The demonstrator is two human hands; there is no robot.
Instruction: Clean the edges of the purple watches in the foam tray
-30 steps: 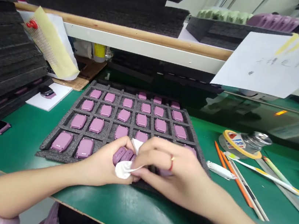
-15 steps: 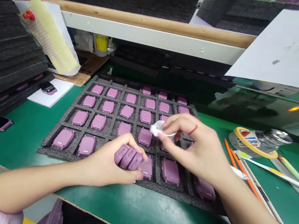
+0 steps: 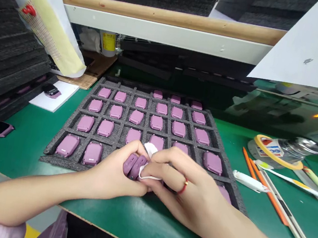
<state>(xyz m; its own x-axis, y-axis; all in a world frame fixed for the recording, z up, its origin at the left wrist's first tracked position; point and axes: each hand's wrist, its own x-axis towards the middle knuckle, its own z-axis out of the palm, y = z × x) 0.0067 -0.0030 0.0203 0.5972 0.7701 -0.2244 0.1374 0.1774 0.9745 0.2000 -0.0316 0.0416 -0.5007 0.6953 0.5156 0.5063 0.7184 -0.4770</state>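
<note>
- Your left hand (image 3: 112,175) is curled shut around mauve smartwatches (image 3: 130,165); two show edge-on against your fingers, and any others are hidden.
- Your right hand (image 3: 190,190), with a ring (image 3: 185,186) on one finger, is nearly closed, pinching a white cloth (image 3: 147,174) against those watches.
- Your two hands touch each other, just above the lower edge of a black foam tray (image 3: 122,116).
- The tray lies flat on the green counter (image 3: 19,142), with a mauve smartwatch lying in each pocket that you can see. Your hands hide the pockets beneath them, so you cannot tell what those hold.
- To your left stand stacked black foam trays (image 3: 9,47), beside a smartwatch (image 3: 52,91) on a white card (image 3: 64,96).
- To your right, orange pens (image 3: 272,200) lie near a roll of tape (image 3: 278,151).
- A sheet of white paper (image 3: 313,50) hangs over a wooden rail (image 3: 161,17) ahead of you.
</note>
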